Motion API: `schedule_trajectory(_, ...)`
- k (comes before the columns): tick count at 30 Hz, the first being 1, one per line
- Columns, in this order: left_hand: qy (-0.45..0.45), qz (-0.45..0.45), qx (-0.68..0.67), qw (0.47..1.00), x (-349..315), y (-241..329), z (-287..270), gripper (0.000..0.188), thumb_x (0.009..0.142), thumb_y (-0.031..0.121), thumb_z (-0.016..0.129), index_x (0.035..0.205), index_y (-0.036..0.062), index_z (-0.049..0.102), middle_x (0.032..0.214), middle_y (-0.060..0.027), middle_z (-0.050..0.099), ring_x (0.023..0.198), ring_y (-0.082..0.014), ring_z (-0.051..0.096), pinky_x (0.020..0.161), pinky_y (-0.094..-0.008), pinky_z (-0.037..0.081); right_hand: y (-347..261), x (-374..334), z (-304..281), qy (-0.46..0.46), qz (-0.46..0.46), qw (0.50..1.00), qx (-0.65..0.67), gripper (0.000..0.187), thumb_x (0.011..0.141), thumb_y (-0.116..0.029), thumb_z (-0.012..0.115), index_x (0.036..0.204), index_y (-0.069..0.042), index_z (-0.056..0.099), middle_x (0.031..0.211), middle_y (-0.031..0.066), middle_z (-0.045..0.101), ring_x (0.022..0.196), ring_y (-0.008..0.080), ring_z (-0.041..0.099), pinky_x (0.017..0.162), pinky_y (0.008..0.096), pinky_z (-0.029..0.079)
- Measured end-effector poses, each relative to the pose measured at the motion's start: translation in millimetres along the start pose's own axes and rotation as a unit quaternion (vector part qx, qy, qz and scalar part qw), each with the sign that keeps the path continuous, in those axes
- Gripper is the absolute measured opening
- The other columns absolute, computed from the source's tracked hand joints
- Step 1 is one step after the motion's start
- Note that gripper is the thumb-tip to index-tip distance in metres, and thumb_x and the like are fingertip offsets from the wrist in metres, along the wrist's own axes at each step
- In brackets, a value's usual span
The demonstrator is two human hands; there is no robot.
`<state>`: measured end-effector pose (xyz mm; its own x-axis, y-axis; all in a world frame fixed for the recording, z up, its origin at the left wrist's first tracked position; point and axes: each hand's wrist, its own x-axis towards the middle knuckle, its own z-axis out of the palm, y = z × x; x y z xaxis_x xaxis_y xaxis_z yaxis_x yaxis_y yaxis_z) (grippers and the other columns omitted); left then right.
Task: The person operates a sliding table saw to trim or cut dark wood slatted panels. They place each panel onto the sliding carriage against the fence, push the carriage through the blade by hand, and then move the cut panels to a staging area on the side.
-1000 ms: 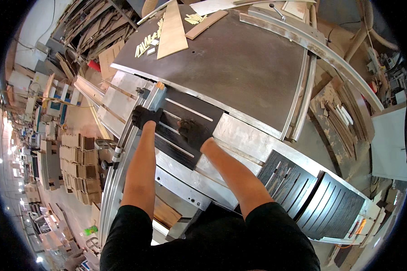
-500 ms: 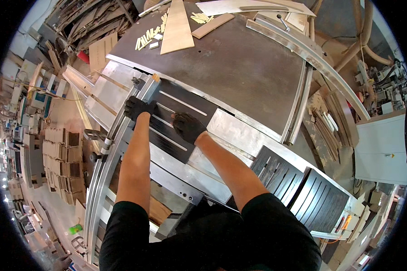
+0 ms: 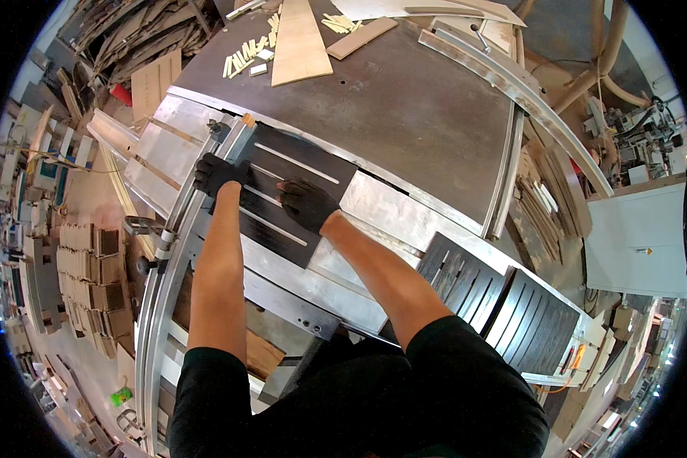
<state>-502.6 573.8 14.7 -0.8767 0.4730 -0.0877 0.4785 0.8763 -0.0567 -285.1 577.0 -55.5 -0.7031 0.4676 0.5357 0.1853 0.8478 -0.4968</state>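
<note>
A black slotted panel (image 3: 282, 238) lies on the silver sliding table (image 3: 378, 200), its left edge against the aluminium fence (image 3: 177, 221). Pale strips show through its long slots. My left hand (image 3: 220, 174), in a black glove, grips the fence at the panel's left edge, fingers curled over the rail; the thumb side is partly hidden against the panel. My gloved right hand (image 3: 309, 204) rests flat on the panel, right of its middle, fingers stretched toward the left.
More black slotted panels (image 3: 540, 320) lie at the sliding table's right end. Beyond is a dark fixed table (image 3: 404, 114) with a tapered wooden board (image 3: 299, 46) and several short pale strips (image 3: 240, 59). A curved-looking rail (image 3: 534, 99) crosses its right side. Stacked cardboard (image 3: 91, 282) stands left.
The sliding table, fence and slotted panels have shifted a little toward the far left along the fixed table. Both hands have moved with them, keeping their places. The whole view has shifted slightly.
</note>
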Motion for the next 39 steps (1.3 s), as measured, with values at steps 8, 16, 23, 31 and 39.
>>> schedule_trajectory(8,0.002,0.003,-0.016,1.000,0,-5,-3,0.115,0.064,0.068,0.073,0.146,0.0044,0.023,0.150,-0.0221,0.029,0.137,-0.0419,0.029,0.112,-0.0579,0.019,-8,6,-5,-0.057,0.036,0.997,-0.025,0.017,0.084,-0.013,0.064,0.099,-0.007,0.072,0.114,0.0137,0.067,0.108,0.0287,0.063,0.098,0.0400,0.049)
schedule_trajectory(16,0.014,0.012,-0.014,1.000,-1,-2,-5,0.116,0.065,0.066,0.073,0.148,0.0035,0.020,0.148,-0.0219,0.030,0.136,-0.0421,0.029,0.112,-0.0580,0.018,-6,5,-6,0.006,-0.013,1.000,-0.010,0.019,0.084,-0.012,0.064,0.101,-0.007,0.072,0.115,0.0140,0.067,0.108,0.0300,0.063,0.099,0.0404,0.048)
schedule_trajectory(23,0.021,0.016,-0.028,0.999,7,-9,4,0.111,0.063,0.066,0.075,0.142,0.0042,0.027,0.142,-0.0224,0.036,0.132,-0.0416,0.034,0.109,-0.0578,0.021,-9,8,-9,0.012,-0.029,1.000,-0.005,0.017,0.086,-0.014,0.064,0.098,-0.007,0.072,0.113,0.0146,0.068,0.108,0.0296,0.063,0.099,0.0409,0.048)
schedule_trajectory(31,0.026,0.009,-0.062,0.998,4,-7,-3,0.099,0.062,0.059,0.079,0.134,0.0080,0.034,0.139,-0.0210,0.038,0.133,-0.0406,0.033,0.110,-0.0572,0.022,-15,11,-11,-0.024,0.025,0.999,-0.005,0.016,0.086,-0.014,0.065,0.099,-0.009,0.072,0.110,0.0143,0.068,0.105,0.0312,0.065,0.097,0.0405,0.050)
schedule_trajectory(39,-0.064,0.096,-0.074,0.991,16,-44,-14,0.102,0.065,0.050,0.079,0.145,0.0159,0.026,0.150,-0.0174,0.029,0.138,-0.0394,0.029,0.109,-0.0524,0.028,-54,-22,26,-0.014,0.026,0.998,0.057,0.018,0.086,-0.014,0.064,0.104,-0.011,0.070,0.118,0.0158,0.065,0.111,0.0346,0.061,0.097,0.0419,0.049)
